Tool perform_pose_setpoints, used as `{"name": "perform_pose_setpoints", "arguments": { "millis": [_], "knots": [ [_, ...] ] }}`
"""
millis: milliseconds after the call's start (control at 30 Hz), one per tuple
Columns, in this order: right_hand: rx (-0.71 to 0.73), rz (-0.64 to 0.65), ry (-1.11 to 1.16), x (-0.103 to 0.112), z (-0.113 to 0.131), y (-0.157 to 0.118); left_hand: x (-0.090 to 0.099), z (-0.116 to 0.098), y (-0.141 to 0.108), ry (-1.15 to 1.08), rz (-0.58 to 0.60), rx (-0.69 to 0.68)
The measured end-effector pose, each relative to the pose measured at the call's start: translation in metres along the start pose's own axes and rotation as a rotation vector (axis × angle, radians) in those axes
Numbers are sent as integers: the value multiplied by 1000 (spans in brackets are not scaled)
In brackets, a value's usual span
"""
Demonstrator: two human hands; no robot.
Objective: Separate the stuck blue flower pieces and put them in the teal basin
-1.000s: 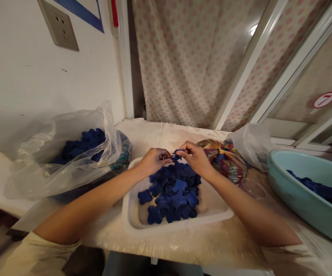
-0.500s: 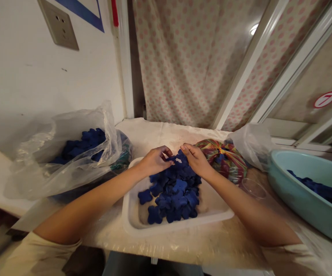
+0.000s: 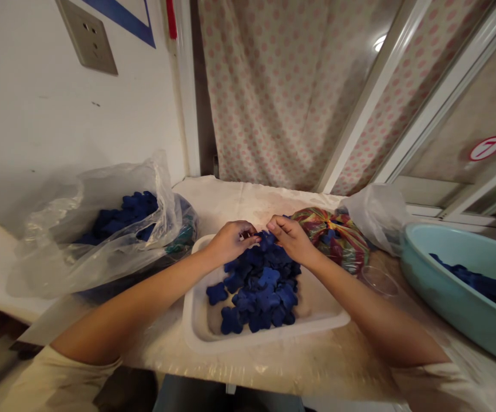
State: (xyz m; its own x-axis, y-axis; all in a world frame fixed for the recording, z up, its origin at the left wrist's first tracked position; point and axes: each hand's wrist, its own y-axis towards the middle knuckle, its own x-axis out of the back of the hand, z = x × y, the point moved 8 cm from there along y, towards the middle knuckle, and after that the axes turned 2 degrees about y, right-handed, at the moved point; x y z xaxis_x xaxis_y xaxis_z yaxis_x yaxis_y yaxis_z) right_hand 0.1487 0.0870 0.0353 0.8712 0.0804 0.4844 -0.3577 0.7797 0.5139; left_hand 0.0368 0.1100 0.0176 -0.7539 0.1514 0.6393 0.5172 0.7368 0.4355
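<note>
A blue flower-shaped piece [image 3: 266,239] is stretched between my two hands above the far side of a white tray [image 3: 205,344]. My left hand [image 3: 233,240] pinches its left edge with thumb and fingers. On the other side, my right hand [image 3: 289,236] is closed on its right edge between thumb and forefinger. Below them lies a heap of similar blue flower-shaped pieces [image 3: 265,297], overlapping in the tray, with a few lying apart on its left side. Part of the held piece is hidden by my fingers.
On the left stands an open clear plastic bag [image 3: 59,229] with blue pieces inside. A knotted striped bag [image 3: 337,240] and a clear round lid [image 3: 379,280] lie right of the tray. At far right is a light-blue basin [image 3: 449,292] holding blue material.
My hands have shifted slightly, and the blue piece between them now spans the gap more flatly. The tray, bags and basin have stayed where they were.
</note>
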Motion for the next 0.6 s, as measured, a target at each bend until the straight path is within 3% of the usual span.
{"name": "perform_pose_setpoints", "arguments": {
  "millis": [233, 433, 600],
  "knots": [
    [1, -168, 62, 13, 0, -2, 5, 6, -1, -29, -56, 116],
    [-19, -340, 73, 27, -6, -1, 4, 1, -2, -44, -72, 50],
    [-49, -296, 81, 24, -8, 2, -2, -3, -4, -1, -20, -74]
  ]
}}
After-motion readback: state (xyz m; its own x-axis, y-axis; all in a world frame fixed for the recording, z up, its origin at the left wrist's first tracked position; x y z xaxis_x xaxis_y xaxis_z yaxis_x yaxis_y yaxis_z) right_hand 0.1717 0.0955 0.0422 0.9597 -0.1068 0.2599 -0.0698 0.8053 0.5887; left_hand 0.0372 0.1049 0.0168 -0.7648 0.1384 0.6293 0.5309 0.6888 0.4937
